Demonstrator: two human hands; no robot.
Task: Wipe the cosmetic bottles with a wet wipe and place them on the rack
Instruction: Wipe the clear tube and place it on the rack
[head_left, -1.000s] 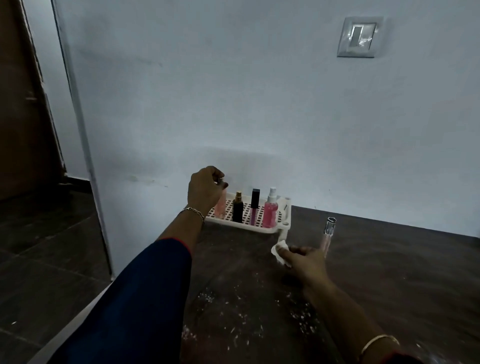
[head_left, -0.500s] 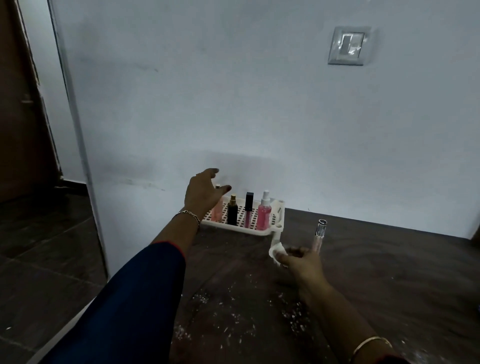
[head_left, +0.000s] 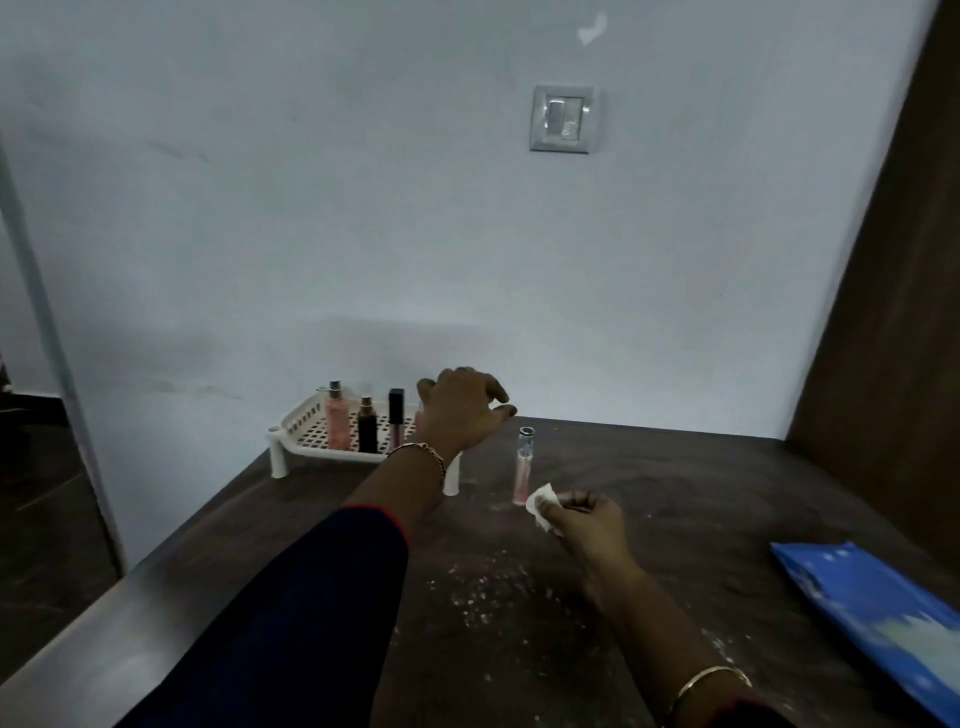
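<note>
Centre frame, the left hand (head_left: 460, 410) hovers empty, fingers loosely spread, apparently above the white rack (head_left: 304, 426); the right hand (head_left: 587, 522) pinches a wet wipe (head_left: 541, 506) beside the upright clear bottle (head_left: 523, 465).

Left hand (head_left: 460, 410) empty over rack (head_left: 306, 421); right hand (head_left: 587, 519) pinching wipe (head_left: 543, 506).

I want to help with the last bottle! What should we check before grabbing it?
1. Last bottle stands upright on the table, outside the rack: ok.
2. Left hand empty, open, above the bottle: ok.
3. Right hand pinches the wipe right beside the bottle: ok.
4. Free spot on the rack: cannot tell, the left hand hides its right end.
5. Bottle already wiped clean: cannot tell.
6. White crumbs on the table near the arms: not ok.
</note>
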